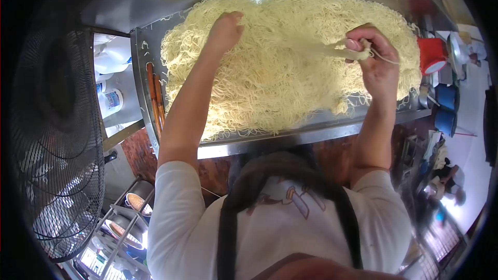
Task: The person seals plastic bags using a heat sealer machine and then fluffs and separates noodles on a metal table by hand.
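A broad heap of pale yellow noodles [270,72] is spread across a metal tray-like worktop [290,139]. Over the heap's upper left part is my left hand [226,32], its fingers curled in among the noodles, with the fingertips mostly hidden. My right hand [376,54] is raised over the right side of the heap. Its thumb and fingers are closed around a small bunch of noodles [358,53]. Some strands trail leftward from that bunch and look smeared by motion. One loose strand hangs by the right palm.
Two brown sticks [154,93] lie along the tray's left edge. A large wire-caged fan [62,145] stands at the left, near white jugs [111,57] on a shelf. At the right are a red container [431,54] and a blue bin [446,109]. A metal wall rises behind.
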The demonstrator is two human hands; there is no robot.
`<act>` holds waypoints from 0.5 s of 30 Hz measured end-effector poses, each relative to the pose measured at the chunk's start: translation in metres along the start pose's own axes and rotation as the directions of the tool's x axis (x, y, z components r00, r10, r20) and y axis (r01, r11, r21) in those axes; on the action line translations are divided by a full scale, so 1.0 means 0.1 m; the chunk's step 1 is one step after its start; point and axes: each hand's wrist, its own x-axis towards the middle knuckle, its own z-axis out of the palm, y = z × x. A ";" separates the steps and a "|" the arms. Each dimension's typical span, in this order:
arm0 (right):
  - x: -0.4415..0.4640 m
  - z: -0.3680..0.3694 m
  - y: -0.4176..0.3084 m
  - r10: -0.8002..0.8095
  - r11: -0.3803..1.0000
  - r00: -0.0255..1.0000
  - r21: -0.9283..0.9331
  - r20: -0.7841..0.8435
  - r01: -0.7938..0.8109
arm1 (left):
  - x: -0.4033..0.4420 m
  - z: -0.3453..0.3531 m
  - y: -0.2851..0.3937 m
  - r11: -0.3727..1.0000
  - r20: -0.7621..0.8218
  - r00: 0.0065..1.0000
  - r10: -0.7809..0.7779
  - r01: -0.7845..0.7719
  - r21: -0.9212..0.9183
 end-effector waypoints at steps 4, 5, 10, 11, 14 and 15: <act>-0.01 0.05 -0.22 -0.301 0.952 0.946 0.016 -0.117 0.305 | 0.25 0.61 -0.08 0.949 0.087 0.988 0.131 -0.150 0.277; -0.01 0.08 -0.23 -0.356 0.935 0.927 -0.035 -0.119 0.354 | 0.27 0.69 -0.05 0.934 0.108 0.980 0.165 -0.190 0.303; -0.13 -0.03 -0.17 -0.212 0.958 0.976 -0.189 0.044 0.216 | 0.25 0.26 0.25 0.998 0.256 0.965 -0.057 0.058 0.006; -0.14 -0.07 0.02 -0.146 0.946 0.982 -0.273 0.116 0.173 | 0.26 0.07 0.19 0.994 0.321 0.947 -0.024 -0.011 0.106; -0.24 -0.22 0.68 0.391 0.720 0.899 -0.673 0.197 -0.166 | 0.19 -0.49 0.25 0.980 0.372 0.927 -0.042 -0.035 0.196; -0.30 -0.21 0.75 0.280 0.682 0.920 -0.731 0.275 0.011 | 0.16 -0.67 0.33 0.980 0.358 0.931 -0.066 -0.006 0.197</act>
